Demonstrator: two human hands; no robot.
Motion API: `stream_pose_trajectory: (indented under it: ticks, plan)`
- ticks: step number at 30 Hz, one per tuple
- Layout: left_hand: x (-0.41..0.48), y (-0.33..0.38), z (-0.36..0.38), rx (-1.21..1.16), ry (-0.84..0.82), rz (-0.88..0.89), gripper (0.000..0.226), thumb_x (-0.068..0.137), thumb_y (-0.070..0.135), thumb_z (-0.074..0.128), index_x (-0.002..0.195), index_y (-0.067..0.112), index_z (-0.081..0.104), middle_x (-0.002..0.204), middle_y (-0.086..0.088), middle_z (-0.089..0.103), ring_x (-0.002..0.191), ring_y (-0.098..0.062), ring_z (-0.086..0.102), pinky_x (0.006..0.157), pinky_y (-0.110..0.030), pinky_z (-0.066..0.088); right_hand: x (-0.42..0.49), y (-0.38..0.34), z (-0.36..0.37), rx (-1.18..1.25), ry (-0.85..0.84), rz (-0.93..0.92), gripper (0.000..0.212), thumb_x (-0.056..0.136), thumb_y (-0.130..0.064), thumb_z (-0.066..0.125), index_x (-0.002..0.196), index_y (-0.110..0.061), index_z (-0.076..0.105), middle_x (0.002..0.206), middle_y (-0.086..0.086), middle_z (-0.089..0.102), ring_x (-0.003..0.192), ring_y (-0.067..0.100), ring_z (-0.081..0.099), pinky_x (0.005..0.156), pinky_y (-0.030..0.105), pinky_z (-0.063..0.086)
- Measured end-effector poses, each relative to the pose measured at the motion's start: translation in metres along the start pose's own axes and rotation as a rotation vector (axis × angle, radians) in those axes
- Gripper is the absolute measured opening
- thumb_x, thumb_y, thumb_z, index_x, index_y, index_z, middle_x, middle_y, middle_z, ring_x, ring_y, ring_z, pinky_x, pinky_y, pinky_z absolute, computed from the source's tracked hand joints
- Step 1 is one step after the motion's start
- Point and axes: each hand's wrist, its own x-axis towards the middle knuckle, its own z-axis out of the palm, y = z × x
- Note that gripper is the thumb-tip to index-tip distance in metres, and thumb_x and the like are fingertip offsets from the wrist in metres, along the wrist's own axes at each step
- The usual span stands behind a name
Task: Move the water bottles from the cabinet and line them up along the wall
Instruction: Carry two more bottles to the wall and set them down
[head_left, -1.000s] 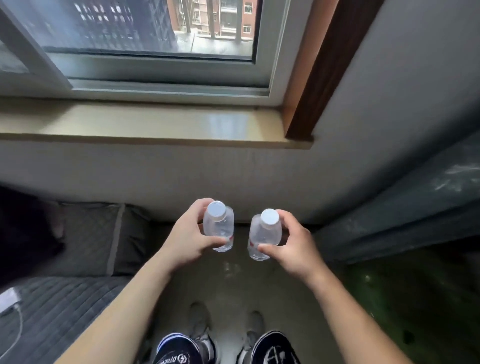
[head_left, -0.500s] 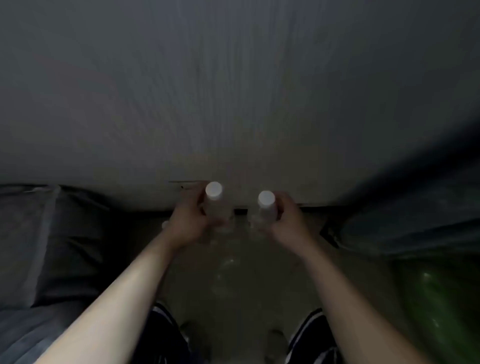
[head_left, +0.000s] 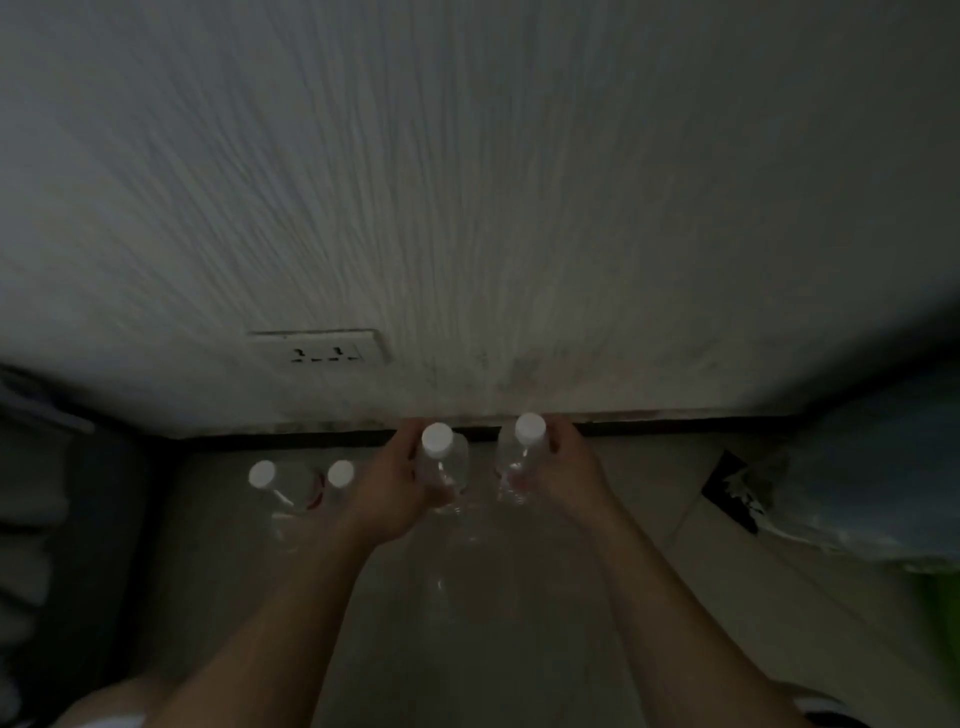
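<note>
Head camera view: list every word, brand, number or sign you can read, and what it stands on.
Nothing is readable; the view is dim.
Red label on leftmost clear plastic water bottle: too blurred.
White wall socket: slots only, no lettering.
Third bottle in left hand, fourth bottle in right hand: no print legible.

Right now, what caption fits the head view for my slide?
Left hand holds one water bottle, right hand a second bottle, by the wall, beside two standing bottles.
</note>
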Motion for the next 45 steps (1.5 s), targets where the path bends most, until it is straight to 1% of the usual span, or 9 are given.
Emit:
stream_pose_trajectory:
  ticks: [2, 6, 11, 17, 24, 32, 36, 41, 45]
  plan:
    - [0.007, -0.014, 0.006, -0.002, 0.012, -0.014, 0.065, 0.069, 0.02, 0.083, 0.12, 0.04, 0.048, 0.112, 0.02, 0.06, 0.1, -0.002, 0.058, 0.078, -0.023, 0.049, 0.01, 0.012, 0.008, 0.004, 0.004, 0.009, 0.056, 0.065, -0.021, 0.083, 0.114, -0.033, 0.057, 0.11, -0.012, 0.066, 0.097, 0.008, 0.063, 0.082, 0.033, 0.057]
    - [0.019, -0.029, 0.018, -0.025, 0.008, -0.02, 0.065, 0.068, 0.009, 0.082, 0.115, 0.037, 0.048, 0.106, 0.02, 0.059, 0.098, -0.003, 0.058, 0.072, -0.019, 0.045, 0.021, 0.027, 0.022, -0.015, -0.001, -0.012, 0.06, 0.058, -0.024, 0.086, 0.109, -0.034, 0.057, 0.105, -0.013, 0.066, 0.095, 0.007, 0.064, 0.084, 0.039, 0.058]
    - [0.023, -0.048, 0.03, 0.014, 0.027, -0.048, 0.065, 0.069, 0.01, 0.082, 0.118, 0.034, 0.047, 0.11, 0.008, 0.058, 0.103, -0.014, 0.056, 0.082, -0.03, 0.047, 0.025, 0.037, 0.029, -0.061, 0.001, -0.069, 0.058, 0.059, -0.021, 0.084, 0.109, -0.03, 0.056, 0.105, -0.01, 0.067, 0.095, 0.01, 0.065, 0.084, 0.041, 0.057]
    - [0.025, -0.058, 0.035, 0.013, 0.022, -0.048, 0.06, 0.07, 0.006, 0.079, 0.116, 0.028, 0.049, 0.106, 0.011, 0.057, 0.101, -0.012, 0.056, 0.08, -0.027, 0.046, 0.031, 0.046, 0.035, -0.088, -0.012, -0.054, 0.06, 0.059, -0.019, 0.085, 0.11, -0.032, 0.055, 0.109, -0.009, 0.065, 0.1, 0.013, 0.063, 0.087, 0.044, 0.055]
    - [0.023, -0.065, 0.032, -0.03, 0.051, -0.03, 0.058, 0.07, 0.001, 0.078, 0.114, 0.027, 0.049, 0.104, 0.012, 0.058, 0.096, -0.003, 0.056, 0.072, -0.017, 0.043, 0.028, 0.058, 0.04, -0.128, -0.028, -0.087, 0.047, 0.065, -0.021, 0.081, 0.104, -0.029, 0.055, 0.102, -0.01, 0.066, 0.095, 0.011, 0.064, 0.081, 0.029, 0.052]
    - [0.022, -0.061, 0.037, -0.035, 0.064, -0.038, 0.065, 0.072, 0.003, 0.079, 0.116, 0.034, 0.042, 0.103, 0.025, 0.049, 0.095, 0.01, 0.048, 0.074, -0.01, 0.038, 0.029, 0.059, 0.045, -0.149, -0.087, -0.124, 0.054, 0.057, -0.047, 0.07, 0.106, -0.035, 0.052, 0.107, -0.006, 0.068, 0.097, 0.012, 0.065, 0.089, 0.034, 0.054]
    - [0.018, -0.057, 0.039, -0.038, 0.073, -0.06, 0.071, 0.071, 0.0, 0.079, 0.126, 0.028, 0.043, 0.107, 0.022, 0.048, 0.092, 0.008, 0.048, 0.077, -0.01, 0.042, 0.027, 0.059, 0.044, -0.176, -0.109, -0.128, 0.049, 0.069, -0.031, 0.077, 0.11, -0.033, 0.051, 0.108, -0.006, 0.067, 0.098, 0.011, 0.064, 0.089, 0.032, 0.053]
    - [0.014, -0.058, 0.039, -0.082, 0.051, -0.073, 0.091, 0.065, -0.001, 0.082, 0.141, 0.023, 0.037, 0.13, 0.014, 0.044, 0.114, 0.001, 0.044, 0.088, -0.008, 0.039, 0.024, 0.059, 0.042, -0.199, -0.176, -0.104, 0.075, 0.071, -0.016, 0.08, 0.134, -0.028, 0.042, 0.122, -0.01, 0.054, 0.11, 0.007, 0.054, 0.09, 0.018, 0.04]
    - [0.008, -0.051, 0.038, -0.09, 0.062, -0.042, 0.097, 0.066, -0.001, 0.082, 0.145, 0.025, 0.032, 0.136, 0.017, 0.036, 0.122, 0.002, 0.035, 0.091, -0.01, 0.036, 0.019, 0.055, 0.039, -0.171, -0.195, -0.096, 0.093, 0.067, -0.015, 0.083, 0.144, -0.03, 0.032, 0.138, -0.007, 0.047, 0.123, 0.009, 0.049, 0.101, 0.023, 0.04]
